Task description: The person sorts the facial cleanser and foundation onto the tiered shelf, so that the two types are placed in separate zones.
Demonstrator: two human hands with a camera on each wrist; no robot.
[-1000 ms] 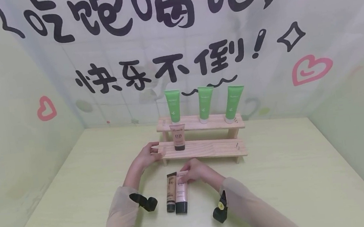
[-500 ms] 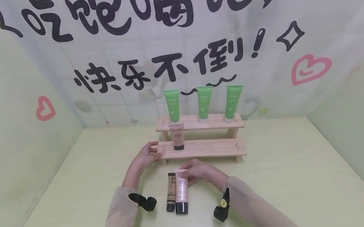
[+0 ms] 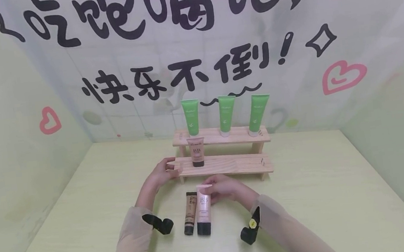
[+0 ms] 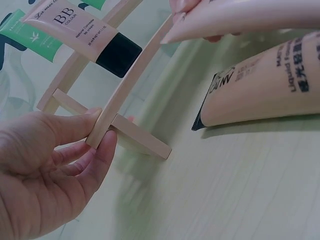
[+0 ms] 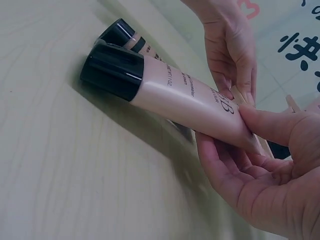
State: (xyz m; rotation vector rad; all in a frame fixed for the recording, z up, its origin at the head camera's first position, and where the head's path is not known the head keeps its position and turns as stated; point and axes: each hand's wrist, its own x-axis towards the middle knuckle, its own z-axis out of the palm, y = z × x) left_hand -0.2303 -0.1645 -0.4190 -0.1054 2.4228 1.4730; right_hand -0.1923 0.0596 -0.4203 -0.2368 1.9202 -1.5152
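In front of the wooden rack [image 3: 236, 164], we saw the left hand [image 3: 161, 174] pinching its lower-shelf end, probably steadying it, and the right hand [image 3: 224, 187] gripping the pink BB tube [image 3: 204, 209] crimp-end, seemingly leaving its black cap [image 3: 204, 229] free.

Pale tbl [image 3: 320, 212] w/ brown tube [image 3: 190, 213] & 2-tier wood rack [image 3: 234, 164]: 3 grn tubes [image 3: 227, 115] up top, BB tube [image 3: 197, 151] below

Beige sleeves [image 3: 131, 238], black wrist cameras [image 3: 165, 226], yellow spot [image 3: 252, 223]
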